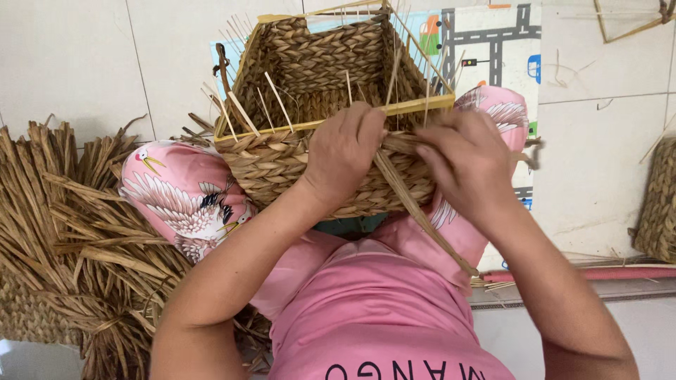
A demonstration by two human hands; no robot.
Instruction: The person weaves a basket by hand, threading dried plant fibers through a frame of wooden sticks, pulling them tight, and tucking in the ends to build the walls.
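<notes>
A person is sitting on the tiled floor (63,56) with a half-woven basket (317,77) resting on the lap, between the knees in pink bird-print trousers (183,193). The basket is square, with a yellowish frame rim (338,121) and thin stakes (278,98) poking up around its wall at 12 o'clock from the hands.

The left hand (345,151) is pressing flat against the near wall of the basket, fingers together and curled over the woven edge just under the rim, holding the weave down. The right hand (468,162), just beside it at 3 o'clock, is pinching a bundle of straw (401,144) where it meets the wall; its fingers are closed on the strands, and the two hands are nearly touching. One long strand (422,222) is trailing from between the hands toward 5 o'clock, across the pink shirt (380,317).

A large heap of dry straw (70,239) is lying on the floor at 9 o'clock from the hands, just beside the person's left knee. Under the basket, at 1 o'clock, a play mat (493,35) with a road pattern is showing. At 3 o'clock, well apart, the edge of another woven piece (658,204) is standing at the frame's border, and a pink rod (598,273) is lying on the floor near the right elbow. A bare frame (627,24) is lying at the far top right.
</notes>
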